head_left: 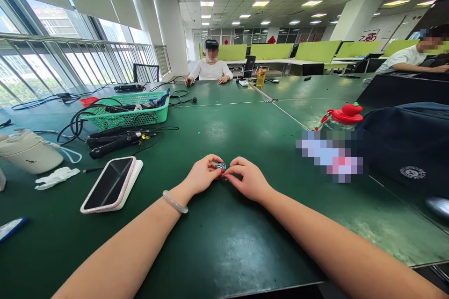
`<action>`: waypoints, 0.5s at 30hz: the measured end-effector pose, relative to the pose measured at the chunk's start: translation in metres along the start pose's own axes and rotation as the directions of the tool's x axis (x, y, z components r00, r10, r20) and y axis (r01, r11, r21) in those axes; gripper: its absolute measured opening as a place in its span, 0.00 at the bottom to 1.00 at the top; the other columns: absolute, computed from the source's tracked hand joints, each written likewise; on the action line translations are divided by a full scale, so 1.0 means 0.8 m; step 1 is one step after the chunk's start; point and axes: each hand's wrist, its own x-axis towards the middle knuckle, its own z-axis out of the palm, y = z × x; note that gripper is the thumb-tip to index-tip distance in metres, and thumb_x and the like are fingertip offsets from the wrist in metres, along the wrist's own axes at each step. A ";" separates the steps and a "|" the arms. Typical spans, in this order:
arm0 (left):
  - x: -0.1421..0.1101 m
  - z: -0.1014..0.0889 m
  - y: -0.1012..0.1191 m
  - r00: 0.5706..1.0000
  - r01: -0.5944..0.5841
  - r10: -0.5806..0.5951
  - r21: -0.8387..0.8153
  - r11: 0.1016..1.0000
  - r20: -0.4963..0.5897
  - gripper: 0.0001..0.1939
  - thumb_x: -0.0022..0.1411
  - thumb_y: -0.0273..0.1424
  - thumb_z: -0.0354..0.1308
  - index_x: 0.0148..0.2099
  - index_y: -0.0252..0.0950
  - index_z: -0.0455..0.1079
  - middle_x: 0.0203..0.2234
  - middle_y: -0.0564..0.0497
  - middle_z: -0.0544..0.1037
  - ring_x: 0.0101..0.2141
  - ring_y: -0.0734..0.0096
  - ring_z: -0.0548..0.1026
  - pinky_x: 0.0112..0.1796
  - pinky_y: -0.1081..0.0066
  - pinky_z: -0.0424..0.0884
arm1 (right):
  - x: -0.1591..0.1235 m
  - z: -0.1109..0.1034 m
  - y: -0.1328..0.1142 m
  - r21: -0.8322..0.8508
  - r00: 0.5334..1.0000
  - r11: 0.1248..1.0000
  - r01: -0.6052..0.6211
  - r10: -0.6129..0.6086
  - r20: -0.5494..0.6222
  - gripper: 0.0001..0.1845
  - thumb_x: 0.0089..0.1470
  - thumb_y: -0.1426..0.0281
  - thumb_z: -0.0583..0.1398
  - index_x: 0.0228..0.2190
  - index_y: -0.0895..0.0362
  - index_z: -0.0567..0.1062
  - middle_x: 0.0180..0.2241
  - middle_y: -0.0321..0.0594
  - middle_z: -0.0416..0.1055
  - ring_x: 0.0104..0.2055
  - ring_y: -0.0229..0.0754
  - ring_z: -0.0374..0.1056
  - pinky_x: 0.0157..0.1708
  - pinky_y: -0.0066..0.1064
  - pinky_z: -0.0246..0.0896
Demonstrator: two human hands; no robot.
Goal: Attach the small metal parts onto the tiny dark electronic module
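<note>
My left hand (pixel 203 175), with a pale bangle (pixel 175 202) at the wrist, pinches what looks like a small circuit board (pixel 220 166) just above the green table. The board is dark blue with light markings, and a tiny red bit shows at its lower edge. From the other side my right hand (pixel 247 179) meets it, thumb and forefinger closed near that red bit. What sits between the right fingertips is too small to make out.
Left are a phone (pixel 108 184), black cabled devices (pixel 115 140), a green basket (pixel 140 114) and a beige pouch (pixel 30 152). Right stand a red-lidded bottle (pixel 345 117) and a dark bag (pixel 403 145). A person (pixel 210 66) sits across; another person (pixel 403 58) is far right.
</note>
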 end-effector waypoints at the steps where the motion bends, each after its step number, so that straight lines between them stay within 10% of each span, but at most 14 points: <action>1: 0.000 0.000 0.001 0.999 -0.035 0.035 0.027 0.999 0.008 0.15 0.50 0.28 0.61 0.41 0.33 0.64 0.27 0.52 0.72 0.27 0.76 0.72 0.33 0.73 0.70 | 0.001 -0.002 0.000 0.063 0.999 0.998 -0.030 0.033 -0.040 0.07 0.53 0.67 0.58 0.30 0.54 0.77 0.33 0.37 0.64 0.29 0.33 0.61 0.30 0.26 0.58; 15: -0.008 0.007 0.015 0.990 -0.068 0.066 0.013 0.998 0.127 0.17 0.48 0.33 0.63 0.39 0.32 0.66 0.29 0.49 0.74 0.32 0.71 0.73 0.38 0.71 0.69 | 0.004 0.000 0.008 0.436 0.984 0.889 -0.140 0.176 -0.042 0.11 0.50 0.61 0.59 0.29 0.55 0.76 0.33 0.37 0.59 0.22 0.29 0.53 0.23 0.25 0.54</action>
